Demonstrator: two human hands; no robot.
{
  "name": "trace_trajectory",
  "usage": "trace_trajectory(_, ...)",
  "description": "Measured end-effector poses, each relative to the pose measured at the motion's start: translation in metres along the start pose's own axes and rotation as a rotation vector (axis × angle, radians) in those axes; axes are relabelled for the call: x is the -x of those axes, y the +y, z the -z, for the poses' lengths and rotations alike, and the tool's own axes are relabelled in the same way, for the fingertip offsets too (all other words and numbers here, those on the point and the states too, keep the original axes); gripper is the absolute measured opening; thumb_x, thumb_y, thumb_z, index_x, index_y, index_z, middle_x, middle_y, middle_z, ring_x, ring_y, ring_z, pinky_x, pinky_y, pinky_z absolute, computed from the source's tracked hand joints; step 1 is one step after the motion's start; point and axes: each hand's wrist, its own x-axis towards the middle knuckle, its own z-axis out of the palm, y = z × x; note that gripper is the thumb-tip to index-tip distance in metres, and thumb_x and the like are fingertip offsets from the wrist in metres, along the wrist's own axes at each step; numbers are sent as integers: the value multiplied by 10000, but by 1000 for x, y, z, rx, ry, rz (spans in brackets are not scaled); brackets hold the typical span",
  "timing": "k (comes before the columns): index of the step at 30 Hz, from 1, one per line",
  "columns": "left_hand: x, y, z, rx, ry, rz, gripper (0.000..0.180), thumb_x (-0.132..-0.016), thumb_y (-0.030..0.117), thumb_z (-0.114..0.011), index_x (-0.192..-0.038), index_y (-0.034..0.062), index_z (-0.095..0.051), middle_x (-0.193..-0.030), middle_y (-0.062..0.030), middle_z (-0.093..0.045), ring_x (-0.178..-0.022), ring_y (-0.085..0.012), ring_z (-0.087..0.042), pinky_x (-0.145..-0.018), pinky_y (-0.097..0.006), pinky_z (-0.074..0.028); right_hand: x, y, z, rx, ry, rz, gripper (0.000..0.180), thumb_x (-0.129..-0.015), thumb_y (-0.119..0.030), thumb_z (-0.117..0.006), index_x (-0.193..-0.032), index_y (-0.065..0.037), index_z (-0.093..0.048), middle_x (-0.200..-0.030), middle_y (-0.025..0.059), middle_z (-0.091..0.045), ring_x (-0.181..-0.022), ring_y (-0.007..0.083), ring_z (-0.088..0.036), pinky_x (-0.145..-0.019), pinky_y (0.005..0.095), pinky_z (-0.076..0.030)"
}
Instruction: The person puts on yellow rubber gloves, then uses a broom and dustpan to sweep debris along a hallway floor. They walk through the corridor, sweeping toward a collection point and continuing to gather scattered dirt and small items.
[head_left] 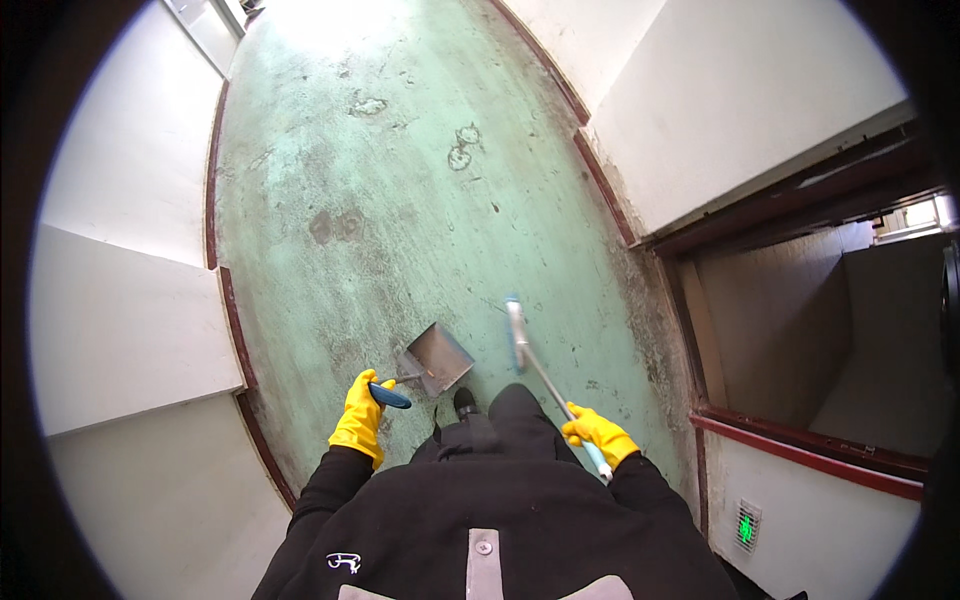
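My left hand (357,415), in a yellow rubber glove, is closed around the dark blue grip of a long-handled dustpan (441,358). The pan is grey metal, dusty inside, and lies low over the floor in front of my feet; whether it touches the floor I cannot tell. My right hand (602,436), gloved the same way, grips the pole of a broom (541,372). Its pole ends in light blue behind the hand. The broom's pale head, with blue at its edges, is slightly blurred and sits to the right of the dustpan, apart from it.
A worn green floor (420,215) with dark stains and scuffs runs ahead between white walls edged with dark red skirting. At the right is a dark red-framed opening (780,330), with a green-lit sign (747,526) low on the wall beside it. Bright light glares at the far end.
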Motion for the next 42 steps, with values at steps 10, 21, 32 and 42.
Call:
trace_trajectory(10, 8, 108, -39, 68, -125, 12, 369, -796, 346, -519, -1029, 60, -501, -992, -180, -630, -620, -280, -585, -506, -345, -448, -89, 36, 65, -547, 37, -287, 151, -811, -125, -512, -894, -44, -608, -695, 66, -588, -568, 197, -565, -536, 289, -447)
trace_trajectory(21, 39, 244, -145, 291, 30, -83, 281, -787, 260, -537, -973, 60, -473, -943, -231, -623, -575, -316, -607, -466, -345, -512, -188, -328, 82, -489, -165, -253, 131, -714, -177, -609, -631, -104, -540, -518, 26, -510, -452, 161, -479, -441, 290, -362)
trace_trajectory(32, -65, 395, -273, 300, 87, -91, 247, -792, 336, -508, -858, 111, -432, -870, -159, -656, -383, -201, -467, -337, -294, -370, -239, -524, 101, 37, 111, 565, 175, -752, -222, -562, -729, -61, -625, -613, 20, -561, -531, 129, -503, -481, 263, -391)
trace_trajectory(42, -176, 589, -449, 297, -75, -86, 300, -794, 301, -527, -919, 46, -432, -953, -197, -627, -557, -257, -579, -491, -309, -508, -292, -619, 79, 159, 54, 325, 190, -780, -207, -560, -818, -40, -641, -649, 50, -598, -549, 166, -549, -527, 286, -424)
